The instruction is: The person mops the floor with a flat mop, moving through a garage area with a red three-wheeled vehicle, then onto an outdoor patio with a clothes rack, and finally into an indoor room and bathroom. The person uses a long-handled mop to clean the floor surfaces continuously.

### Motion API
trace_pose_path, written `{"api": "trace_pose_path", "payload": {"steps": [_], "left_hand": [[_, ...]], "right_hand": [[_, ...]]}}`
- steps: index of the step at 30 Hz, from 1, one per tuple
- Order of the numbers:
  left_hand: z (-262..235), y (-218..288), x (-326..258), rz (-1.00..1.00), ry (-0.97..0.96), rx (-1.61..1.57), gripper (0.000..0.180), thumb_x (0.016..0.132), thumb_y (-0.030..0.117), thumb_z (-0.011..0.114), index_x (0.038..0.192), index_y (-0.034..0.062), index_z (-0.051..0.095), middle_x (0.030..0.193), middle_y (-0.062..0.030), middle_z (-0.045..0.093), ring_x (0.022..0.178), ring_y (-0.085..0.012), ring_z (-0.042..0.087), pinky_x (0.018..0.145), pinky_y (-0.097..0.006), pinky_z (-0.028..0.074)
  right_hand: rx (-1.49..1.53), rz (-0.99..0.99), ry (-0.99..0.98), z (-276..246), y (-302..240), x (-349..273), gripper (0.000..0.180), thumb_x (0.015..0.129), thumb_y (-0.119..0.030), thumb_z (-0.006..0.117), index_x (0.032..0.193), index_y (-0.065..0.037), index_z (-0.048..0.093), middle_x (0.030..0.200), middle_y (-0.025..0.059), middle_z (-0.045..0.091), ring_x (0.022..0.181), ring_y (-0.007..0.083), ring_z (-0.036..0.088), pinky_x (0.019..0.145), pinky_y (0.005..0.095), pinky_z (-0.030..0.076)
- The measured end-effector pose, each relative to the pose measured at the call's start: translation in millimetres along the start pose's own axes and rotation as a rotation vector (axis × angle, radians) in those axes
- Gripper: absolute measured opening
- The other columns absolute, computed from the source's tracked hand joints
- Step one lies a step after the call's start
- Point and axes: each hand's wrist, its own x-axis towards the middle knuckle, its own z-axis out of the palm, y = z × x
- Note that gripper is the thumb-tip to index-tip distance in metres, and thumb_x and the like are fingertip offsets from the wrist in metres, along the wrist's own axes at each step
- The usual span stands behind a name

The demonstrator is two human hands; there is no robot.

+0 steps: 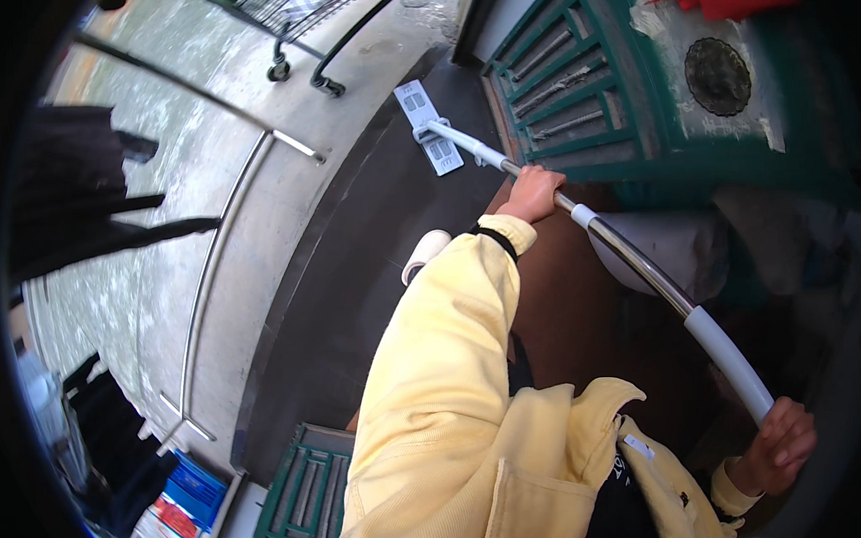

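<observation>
Had mop (642,266) slanting from 12 to 4 o'clock: shiny metal pole, smooth grey sleeves, flat slotted head (429,130) on dark floor (339,225). Had left hand (532,191) at 2, fingers curled round bare metal, pressed together; right hand (778,442) at 4, fingers bunched tight on pole's end. Saw slatted green panel (576,88) at 1, near head. Noted open floor toward 10, edged by smooth concrete (276,194), then tubular steel rail (206,277).
</observation>
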Motion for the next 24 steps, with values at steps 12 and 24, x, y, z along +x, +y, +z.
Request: {"api": "trace_pose_path", "payload": {"steps": [12, 24], "left_hand": [[29, -6, 96, 0.123, -0.496, 0.000, 0.009, 0.067, 0.018, 0.067, 0.076, 0.0143, 0.067, 0.079, -0.0072, 0.067, 0.085, -0.0311, 0.061, 0.079, -0.043, 0.043], [32, 64, 75, 0.340, -1.067, 0.035, 0.017, 0.075, 0.022, 0.063, 0.087, 0.0138, 0.072, 0.086, -0.0127, 0.070, 0.089, -0.0325, 0.067, 0.085, -0.044, 0.048]], "right_hand": [[0.084, 0.252, 0.442, -9, 5, 24, 0.030, 0.093, -0.035, 0.060, 0.075, -0.015, 0.045, 0.062, -0.0020, 0.040, 0.058, 0.0103, 0.037, 0.064, 0.0272, 0.037], [-0.002, 0.264, 1.285, -13, -44, -44, 0.027, 0.105, -0.022, 0.035, 0.086, -0.009, 0.049, 0.047, -0.0064, 0.026, 0.036, 0.0060, 0.020, 0.054, 0.0216, 0.035]]}}
